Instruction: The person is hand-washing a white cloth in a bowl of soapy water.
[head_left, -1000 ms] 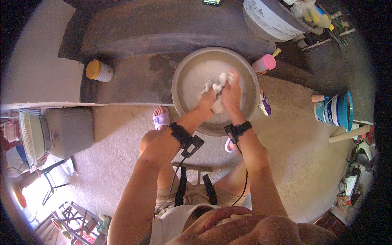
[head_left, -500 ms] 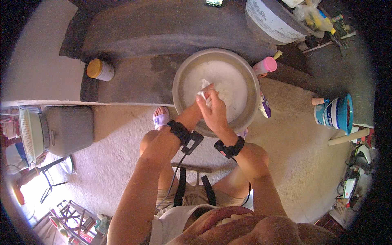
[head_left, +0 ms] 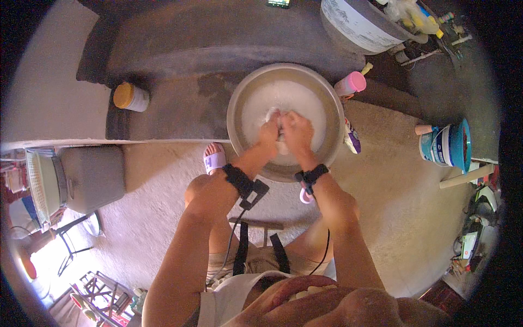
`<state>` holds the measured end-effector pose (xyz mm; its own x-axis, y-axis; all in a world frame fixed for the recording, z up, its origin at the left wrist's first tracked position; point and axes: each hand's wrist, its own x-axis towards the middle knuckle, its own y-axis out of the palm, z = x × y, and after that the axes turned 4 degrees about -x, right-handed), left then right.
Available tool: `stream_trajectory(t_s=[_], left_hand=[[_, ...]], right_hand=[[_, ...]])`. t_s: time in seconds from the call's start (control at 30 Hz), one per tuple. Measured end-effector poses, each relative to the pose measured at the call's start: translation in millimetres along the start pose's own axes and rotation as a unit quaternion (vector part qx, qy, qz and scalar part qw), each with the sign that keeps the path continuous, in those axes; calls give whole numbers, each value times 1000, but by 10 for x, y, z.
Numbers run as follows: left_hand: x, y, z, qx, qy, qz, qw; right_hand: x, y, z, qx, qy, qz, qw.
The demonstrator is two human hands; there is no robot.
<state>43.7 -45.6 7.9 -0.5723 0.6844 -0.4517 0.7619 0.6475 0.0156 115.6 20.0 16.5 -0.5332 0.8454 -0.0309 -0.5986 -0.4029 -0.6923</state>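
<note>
A wide metal basin holds cloudy, sudsy water. Over its middle my left hand and my right hand are side by side, both closed. A wet white cloth is bunched between them. Part of it shows past the left fingers, and the rest is hidden by the hands. Motion blurs the fingertips a little. Each wrist wears a black strap with a cable.
A pink-lidded container stands just right of the basin, by a purple-and-white packet. A yellow-lidded tub is on the ledge at left. Farther right is a blue bucket; a big white tub is at the back.
My hands were crossed, the right over the left wrist; now they have come apart and lie side by side on the cloth. My right hand moved right.
</note>
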Motion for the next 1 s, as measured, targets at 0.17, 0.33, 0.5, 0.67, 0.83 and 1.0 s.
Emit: stream_trajectory(t_s=[0.17,0.33,0.5,0.67,0.83,1.0], left_hand=[[301,-234,198,-365,-160,45,916],[118,2,211,-163,334,49,927],[41,-51,199,-191,149,20,970],[-51,-20,-84,-266,-44,48,962],[299,-98,298,-173,17,16,985],[325,-82,264,-406,-219,121,879]], right_hand=[[-102,138,292,41,-19,18,999],[13,-6,148,52,-19,-22,998],[-83,18,250,-4,-35,10,999],[-121,-97,395,-12,-53,20,998],[-10,35,270,-8,-31,-8,999],[-143,25,339,15,-126,-33,991]])
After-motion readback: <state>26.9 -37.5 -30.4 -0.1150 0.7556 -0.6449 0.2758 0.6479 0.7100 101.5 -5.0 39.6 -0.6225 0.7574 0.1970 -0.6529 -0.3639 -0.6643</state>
